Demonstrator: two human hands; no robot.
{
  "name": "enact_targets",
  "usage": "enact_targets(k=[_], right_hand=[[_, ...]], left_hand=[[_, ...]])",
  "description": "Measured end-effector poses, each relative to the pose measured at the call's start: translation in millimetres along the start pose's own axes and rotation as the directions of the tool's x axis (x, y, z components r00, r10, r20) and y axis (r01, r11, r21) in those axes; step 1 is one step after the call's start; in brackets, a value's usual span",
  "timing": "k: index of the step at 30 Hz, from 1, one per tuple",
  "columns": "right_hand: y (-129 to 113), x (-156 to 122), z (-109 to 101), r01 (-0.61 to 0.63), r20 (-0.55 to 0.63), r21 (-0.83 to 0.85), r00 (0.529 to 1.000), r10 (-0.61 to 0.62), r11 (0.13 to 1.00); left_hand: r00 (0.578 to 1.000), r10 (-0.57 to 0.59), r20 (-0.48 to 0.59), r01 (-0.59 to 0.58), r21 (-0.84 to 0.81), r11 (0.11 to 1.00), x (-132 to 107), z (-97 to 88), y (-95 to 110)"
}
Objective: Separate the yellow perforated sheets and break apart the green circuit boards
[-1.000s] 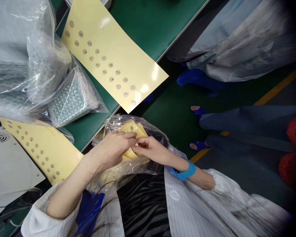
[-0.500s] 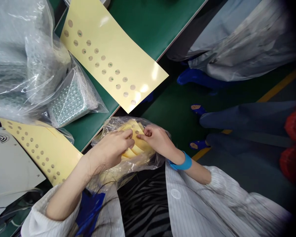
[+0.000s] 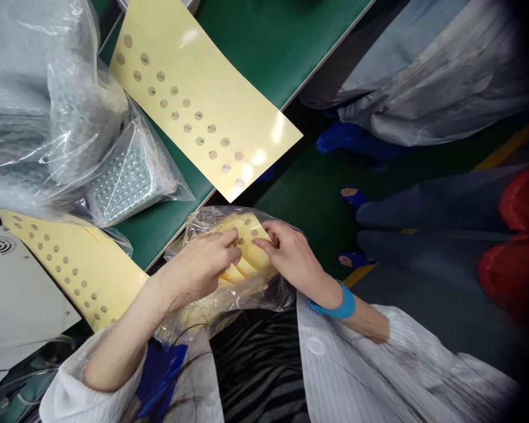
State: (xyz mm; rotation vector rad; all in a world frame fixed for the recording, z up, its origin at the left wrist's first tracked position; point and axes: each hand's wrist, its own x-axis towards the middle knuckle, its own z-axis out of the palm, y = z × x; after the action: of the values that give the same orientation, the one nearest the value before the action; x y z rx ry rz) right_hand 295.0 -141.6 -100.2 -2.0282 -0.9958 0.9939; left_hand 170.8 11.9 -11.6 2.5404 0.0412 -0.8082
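Note:
In front of me, a clear plastic bag (image 3: 286,294) hangs open at the bench edge with curved yellow sheets (image 3: 258,257) inside. The top sheet carries small round grey stickers. My left hand (image 3: 200,261) is closed, its fingertips pinched at the left part of the sheets; what exactly is between them is partly hidden. With thumb and fingers, my right hand (image 3: 291,251) grips the right edge of the top sticker sheet. A blue band (image 3: 341,302) circles my right wrist.
A long yellow sticker sheet (image 3: 203,76) lies across the green bench (image 3: 264,35), its corner overhanging the edge. Another yellow sheet (image 3: 92,258) lies at left, near a vented grey box (image 3: 22,282). Bagged bubble wrap (image 3: 57,111) fills the upper left. People stand to the right.
My right hand has moved slightly right, and more of the top sticker sheet with its dots shows between my hands. My left hand stays nearly in place. A person at right has shifted.

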Motion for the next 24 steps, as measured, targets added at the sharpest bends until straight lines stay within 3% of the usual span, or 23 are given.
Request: enact_targets(k=[5,9,12,15,17,20,22,24], right_hand=[[-18,-12,16,-0.093,0.263,0.191,0.964,0.040,0.977],[-17,-11,23,-0.138,0.344,0.488,0.938,-0.044,0.862],[-6,-6,19,-0.189,0.454,0.624,0.878,-0.154,0.759],[4,-2,16,-0.322,0.561,0.602,0.822,-0.100,0.731],[7,0,15,-0.362,0.539,0.547,0.842,0.014,0.755],[2,0,16,-0.292,0.443,0.393,0.891,0.098,0.872],[-5,-2,17,-0.227,0.342,0.242,0.930,0.136,0.943],[-14,-6,19,-0.157,0.167,0.069,0.975,0.144,0.985]], left_hand=[[1.000,0.019,0.010,-0.018,-0.015,1.000,2,1.8,2],[0.999,0.036,-0.009,-0.036,-0.042,0.998,2,2.2,3],[0.999,0.041,-0.008,-0.041,-0.077,0.996,3,-0.7,2],[0.998,0.060,-0.010,-0.061,-0.111,0.992,5,-2.4,-1],[0.997,0.074,-0.023,-0.076,-0.130,0.989,7,-1.2,-4],[0.994,0.096,-0.059,-0.103,-0.121,0.987,12,2.9,-6],[0.999,0.038,-0.036,-0.043,-0.151,0.988,16,5.4,-5],[0.996,0.060,-0.071,-0.068,-0.109,0.992,20,7.1,-1]])
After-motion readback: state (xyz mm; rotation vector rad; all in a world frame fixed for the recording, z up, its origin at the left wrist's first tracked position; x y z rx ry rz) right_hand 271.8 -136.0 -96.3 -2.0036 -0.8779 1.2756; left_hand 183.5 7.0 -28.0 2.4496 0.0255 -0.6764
